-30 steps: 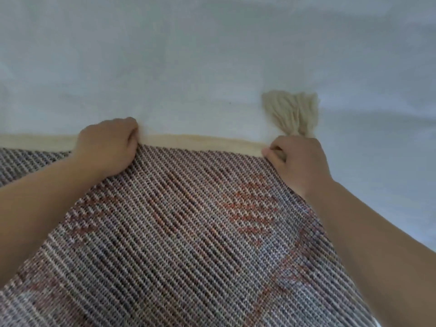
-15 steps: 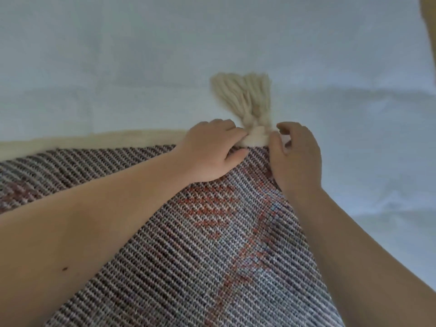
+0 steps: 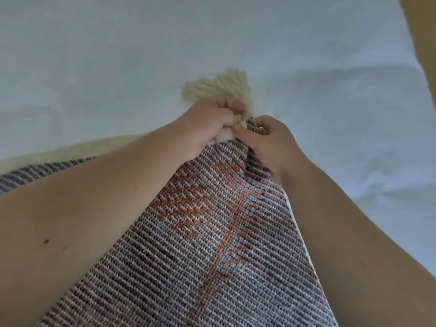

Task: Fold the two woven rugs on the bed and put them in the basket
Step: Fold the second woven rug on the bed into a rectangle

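Both my hands meet at one corner of the rug (image 3: 212,244). My left hand (image 3: 207,123) has its fingers curled round the cream edge band (image 3: 70,152) right at the corner, at the base of the tassel (image 3: 219,87). My right hand (image 3: 269,140) pinches the woven cloth just beside it, thumb and fingers closed on a small bunch of the weave. The rug lies on the bed (image 3: 118,55), stretching from that corner back toward me under both forearms, with the cream band running off toward the bed's left edge. The tassel fans out flat on the sheet just past my knuckles.

I judge I am gathering the corner to make a fold. The risk is that I hold so little of it: two grips crowded on one corner leave the rest of the rug loose, so when I lift or carry it over, the far side may sag or drag and the fold will come out crooked. The tassel could also get tucked inside the fold or slip from my left hand, since yarn gives little to hold. The sheet is already rumpled toward the bed's right edge, and dragging the rug could pull it further.

The basket and the second rug are not in view. I can read no label, brand or writing anywhere.
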`<state>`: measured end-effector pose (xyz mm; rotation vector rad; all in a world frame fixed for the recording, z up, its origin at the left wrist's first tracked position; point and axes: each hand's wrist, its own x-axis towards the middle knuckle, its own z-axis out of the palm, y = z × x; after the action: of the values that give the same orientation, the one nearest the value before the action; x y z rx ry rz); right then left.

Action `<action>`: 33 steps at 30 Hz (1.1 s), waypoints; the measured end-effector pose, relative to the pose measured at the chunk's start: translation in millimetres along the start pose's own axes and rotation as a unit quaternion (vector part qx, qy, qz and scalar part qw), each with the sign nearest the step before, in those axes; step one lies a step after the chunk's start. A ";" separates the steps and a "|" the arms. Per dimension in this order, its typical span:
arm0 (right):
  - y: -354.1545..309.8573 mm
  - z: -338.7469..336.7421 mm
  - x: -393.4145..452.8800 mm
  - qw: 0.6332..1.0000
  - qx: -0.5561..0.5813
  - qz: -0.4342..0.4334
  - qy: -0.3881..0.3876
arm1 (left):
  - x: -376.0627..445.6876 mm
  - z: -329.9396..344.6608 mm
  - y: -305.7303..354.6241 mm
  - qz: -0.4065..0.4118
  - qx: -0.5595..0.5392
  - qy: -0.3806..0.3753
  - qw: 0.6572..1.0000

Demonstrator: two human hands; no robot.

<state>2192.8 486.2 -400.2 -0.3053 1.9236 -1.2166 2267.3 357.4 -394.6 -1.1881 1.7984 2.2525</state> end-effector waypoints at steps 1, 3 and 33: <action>-1.0 -1.9 -0.2 0.999 0.034 0.004 0.006 | -0.1 2.4 3.4 -0.005 -0.014 0.000 1.000; -2.7 -7.3 -0.8 0.997 0.075 0.001 0.021 | -0.5 8.0 8.9 -0.001 -0.017 -0.017 1.000; 34.6 11.1 -41.8 0.881 -0.361 -0.177 0.250 | -95.1 -61.8 -85.4 0.240 0.696 0.078 0.673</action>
<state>2234.9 520.9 -410.2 -0.8244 2.8434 -0.7740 2407.0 374.0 -414.0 -0.5031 2.9847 0.1754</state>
